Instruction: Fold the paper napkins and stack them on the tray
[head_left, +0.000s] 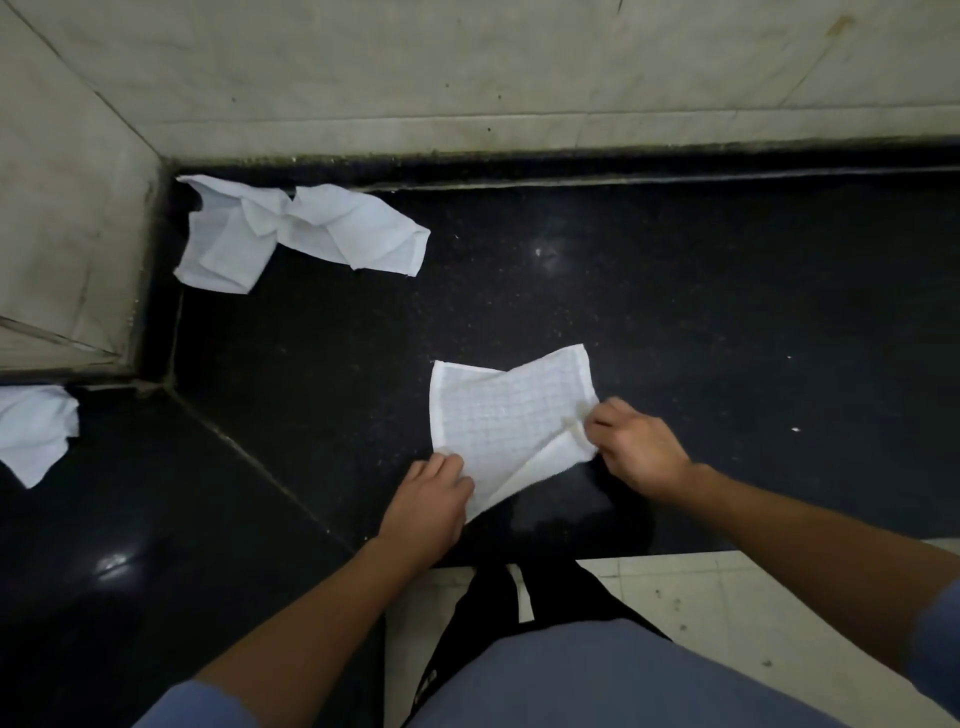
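Note:
A white embossed paper napkin (506, 421) lies partly flat on the black counter (675, 312) in front of me, its near right corner turned up. My left hand (428, 501) pinches its near left edge. My right hand (636, 447) pinches its right edge. Two crumpled white napkins (291, 228) lie in the far left corner of the counter. Another crumpled napkin (34, 431) lies at the left edge of the view. No tray is in view.
Pale tiled walls (467, 78) close the counter at the back and on the left. The counter's front edge (675, 553) runs just behind my hands, with light floor tiles (727, 613) and my legs below it.

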